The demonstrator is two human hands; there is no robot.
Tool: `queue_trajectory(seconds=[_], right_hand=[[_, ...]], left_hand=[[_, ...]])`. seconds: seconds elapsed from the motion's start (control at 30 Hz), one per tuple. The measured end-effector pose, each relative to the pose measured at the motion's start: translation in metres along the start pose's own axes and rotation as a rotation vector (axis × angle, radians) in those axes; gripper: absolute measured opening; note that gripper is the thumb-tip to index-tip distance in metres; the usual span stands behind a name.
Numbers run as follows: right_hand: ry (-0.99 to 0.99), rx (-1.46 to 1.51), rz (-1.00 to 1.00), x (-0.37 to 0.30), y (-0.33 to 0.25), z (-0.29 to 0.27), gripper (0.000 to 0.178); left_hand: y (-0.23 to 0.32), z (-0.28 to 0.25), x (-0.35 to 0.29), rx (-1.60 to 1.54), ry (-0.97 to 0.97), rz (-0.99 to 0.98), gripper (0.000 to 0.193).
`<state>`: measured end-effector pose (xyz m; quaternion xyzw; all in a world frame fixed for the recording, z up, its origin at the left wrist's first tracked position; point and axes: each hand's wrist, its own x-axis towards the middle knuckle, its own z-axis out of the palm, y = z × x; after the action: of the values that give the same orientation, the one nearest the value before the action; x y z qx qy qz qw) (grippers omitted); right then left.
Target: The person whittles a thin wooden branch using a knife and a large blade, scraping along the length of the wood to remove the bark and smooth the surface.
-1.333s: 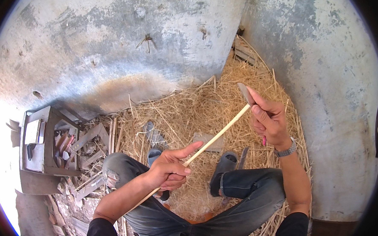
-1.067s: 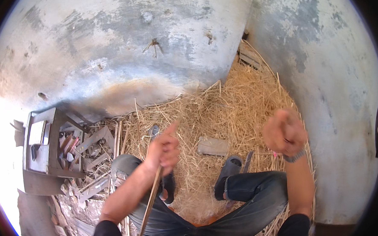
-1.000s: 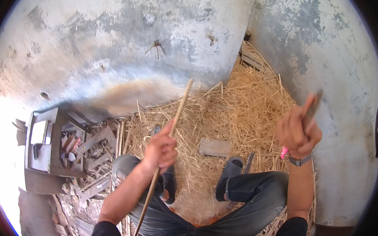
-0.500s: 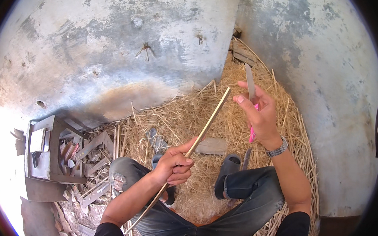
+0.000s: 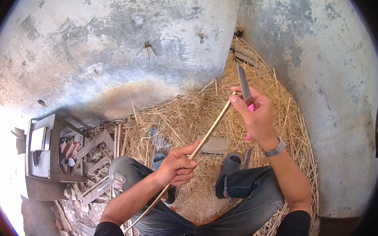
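Note:
A long, thin strip of split bamboo or wood (image 5: 213, 128) slants from my lap up to the right. My left hand (image 5: 176, 167) is closed around it near its middle. In my right hand (image 5: 256, 115) is a knife (image 5: 244, 83) with a pink handle, its grey blade pointing up and slightly left. The right thumb and index finger are at the strip's upper end, next to the blade. The palm and curled fingers partly hide the knife's handle.
Straw-like shavings (image 5: 176, 106) cover the floor between my legs and the walls. A short wooden board (image 5: 212, 145) lies between my slippered feet. At the left stands a small wooden cabinet (image 5: 40, 174) beside scrap wood pieces (image 5: 95, 158). Grey walls (image 5: 159, 26) meet ahead.
My right hand has moved left with the knife, and its thumb and fingers have come to the strip's upper end. The strip has shifted slightly to the right.

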<state>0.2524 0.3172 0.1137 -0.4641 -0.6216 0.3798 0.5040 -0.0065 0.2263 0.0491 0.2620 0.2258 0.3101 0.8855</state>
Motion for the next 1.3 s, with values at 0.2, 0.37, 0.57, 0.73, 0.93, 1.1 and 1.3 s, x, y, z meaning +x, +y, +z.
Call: queue_trajectory(seconds=[0.2, 0.37, 0.57, 0.73, 0.93, 1.1, 1.3], right_hand=[[0.002, 0.134, 0.244, 0.004, -0.002, -0.009, 0.029], [0.072, 0.107, 0.131, 0.004, 0.006, -0.006, 0.032], [0.115, -0.254, -0.344, -0.002, -0.002, -0.005, 0.04], [0.003, -0.59, -0.486, -0.006, 0.008, -0.006, 0.051], [-0.168, -0.551, -0.544, -0.026, 0.015, 0.017, 0.054], [-0.159, -0.6, -0.518, -0.011, 0.015, 0.008, 0.061], [-0.188, -0.514, -0.48, -0.037, 0.016, 0.035, 0.05]], left_hand=[[-0.006, -0.003, 0.001, 0.086, -0.041, 0.019, 0.067], [-0.005, 0.0, 0.001, 0.095, -0.083, 0.037, 0.063], [-0.008, -0.004, 0.0, 0.122, -0.041, 0.124, 0.06], [-0.013, -0.006, 0.001, 0.168, -0.078, 0.198, 0.06], [-0.013, -0.01, -0.003, 0.155, -0.018, 0.271, 0.059], [-0.013, -0.012, -0.002, 0.205, -0.037, 0.313, 0.059], [-0.015, -0.015, 0.001, 0.203, 0.032, 0.303, 0.059]])
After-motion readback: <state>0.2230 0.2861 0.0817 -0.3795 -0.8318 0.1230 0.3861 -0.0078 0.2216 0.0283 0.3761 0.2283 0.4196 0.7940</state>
